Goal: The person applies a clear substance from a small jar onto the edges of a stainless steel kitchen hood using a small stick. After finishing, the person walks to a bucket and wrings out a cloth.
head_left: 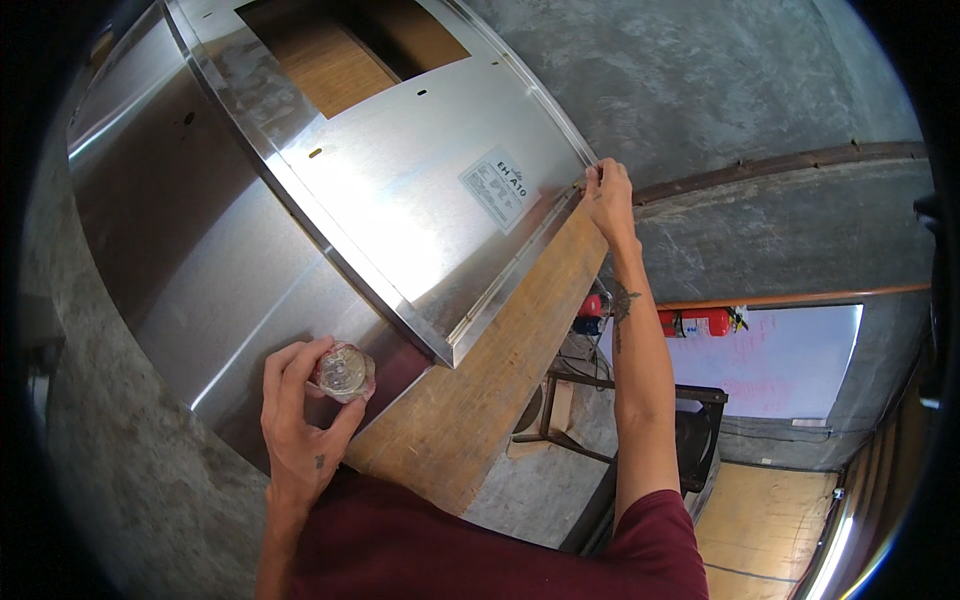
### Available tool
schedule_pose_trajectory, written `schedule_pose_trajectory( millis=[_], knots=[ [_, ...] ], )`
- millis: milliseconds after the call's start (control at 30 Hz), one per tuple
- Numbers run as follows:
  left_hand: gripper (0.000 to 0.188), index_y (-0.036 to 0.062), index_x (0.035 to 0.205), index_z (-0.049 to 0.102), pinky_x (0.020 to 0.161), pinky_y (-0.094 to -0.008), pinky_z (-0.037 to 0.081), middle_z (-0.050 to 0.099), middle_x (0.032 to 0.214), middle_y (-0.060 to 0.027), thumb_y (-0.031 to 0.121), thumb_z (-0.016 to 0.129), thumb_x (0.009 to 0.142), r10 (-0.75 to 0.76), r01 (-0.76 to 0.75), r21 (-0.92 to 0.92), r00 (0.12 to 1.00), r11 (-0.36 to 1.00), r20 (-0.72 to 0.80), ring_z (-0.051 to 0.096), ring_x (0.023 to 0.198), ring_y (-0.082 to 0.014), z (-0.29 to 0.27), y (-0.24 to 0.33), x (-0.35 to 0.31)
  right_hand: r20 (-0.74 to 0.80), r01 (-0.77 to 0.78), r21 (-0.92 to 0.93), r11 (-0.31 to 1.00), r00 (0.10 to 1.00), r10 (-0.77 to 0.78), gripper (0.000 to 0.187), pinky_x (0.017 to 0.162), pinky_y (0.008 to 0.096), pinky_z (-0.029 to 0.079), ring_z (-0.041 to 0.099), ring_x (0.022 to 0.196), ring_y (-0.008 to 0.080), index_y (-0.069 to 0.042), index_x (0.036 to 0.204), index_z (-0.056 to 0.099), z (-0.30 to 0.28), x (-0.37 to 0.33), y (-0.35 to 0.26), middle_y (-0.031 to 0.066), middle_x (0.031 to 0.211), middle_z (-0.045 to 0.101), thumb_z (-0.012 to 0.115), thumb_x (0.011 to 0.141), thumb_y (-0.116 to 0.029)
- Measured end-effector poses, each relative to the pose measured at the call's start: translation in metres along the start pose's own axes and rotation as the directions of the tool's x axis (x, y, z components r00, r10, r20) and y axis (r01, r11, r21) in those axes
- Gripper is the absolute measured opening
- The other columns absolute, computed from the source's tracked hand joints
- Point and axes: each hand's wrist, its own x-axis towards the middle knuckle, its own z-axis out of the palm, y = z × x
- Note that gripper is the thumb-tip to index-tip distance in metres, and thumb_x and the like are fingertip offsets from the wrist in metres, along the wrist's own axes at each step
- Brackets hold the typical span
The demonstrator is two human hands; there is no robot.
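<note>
My left hand (297,410) is closed round a small, round, clear-looking object (345,372) with reddish edges; its exact kind is hard to make out. It is held over the near part of a large shiny sheet-metal housing (370,200). The housing has a rectangular cut-out (350,50), small slots and a printed label (498,188). With the arm stretched out, my right hand (608,200) pinches the housing's far right corner, where the flanged edges meet. Its fingertips are partly hidden there.
The housing rests on a wooden tabletop (480,410). Beyond its right edge are a dark-framed chair (570,425), a red fire extinguisher (700,322) and a whiteboard (790,365). A grey concrete wall (740,90) rises behind, with a brown conduit (760,172) along it.
</note>
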Motion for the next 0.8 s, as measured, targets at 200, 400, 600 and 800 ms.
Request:
schedule_pose_trajectory(
  millis=[200,400,600,800],
  knots=[
    [0.071,0.0056,0.146,0.07,0.087,-0.0379,0.061,0.067,0.132,-0.0154,0.002,0.097,0.081,-0.001,0.001,-0.014,1.0,1.0,0.004,0.072,0.114,-0.0259,0.0,0.0,-0.001,0.001,-0.003,-0.025,1.0,1.0,0.003,0.013,0.088,0.0556,0.055,0.068,0.099,0.0501,0.003,0.114,0.066,0.001,-0.001,0.005,0.0284,0.105,0.069,0.068,0.111,-0.01],
    [0.067,0.0056,0.148,0.067,0.09,-0.0368,0.063,0.066,0.138,-0.0143,0.003,0.095,0.087,0.015,-0.016,0.031,0.999,0.999,0.034,0.073,0.119,-0.0244,-0.003,0.001,-0.001,0.009,0.006,-0.009,1.0,1.0,-0.006,0.014,0.088,0.0563,0.054,0.068,0.1,0.0502,0.003,0.114,0.067,0.003,0.001,0.008,0.0287,0.105,0.069,0.069,0.11,-0.01],
    [0.068,0.0059,0.149,0.067,0.09,-0.0375,0.063,0.067,0.138,-0.0145,0.005,0.095,0.087,0.004,-0.005,0.034,0.999,0.999,0.036,0.072,0.12,-0.0252,-0.003,0.002,-0.003,0.018,0.001,-0.019,1.0,1.0,-0.001,0.015,0.089,0.0567,0.054,0.068,0.1,0.0505,0.004,0.113,0.067,0.001,-0.001,0.009,0.0286,0.105,0.069,0.068,0.111,-0.011],
    [0.068,0.0062,0.149,0.067,0.088,-0.0369,0.063,0.067,0.138,-0.0144,0.005,0.095,0.087,0.017,-0.018,0.043,0.999,0.999,0.034,0.073,0.12,-0.025,-0.004,0.0,-0.004,0.08,-0.029,-0.032,0.999,0.996,0.031,0.018,0.091,0.0587,0.057,0.07,0.104,0.0543,0.006,0.116,0.064,-0.005,0.001,0.002,0.0341,0.118,0.068,0.066,0.111,-0.012]
  ],
)
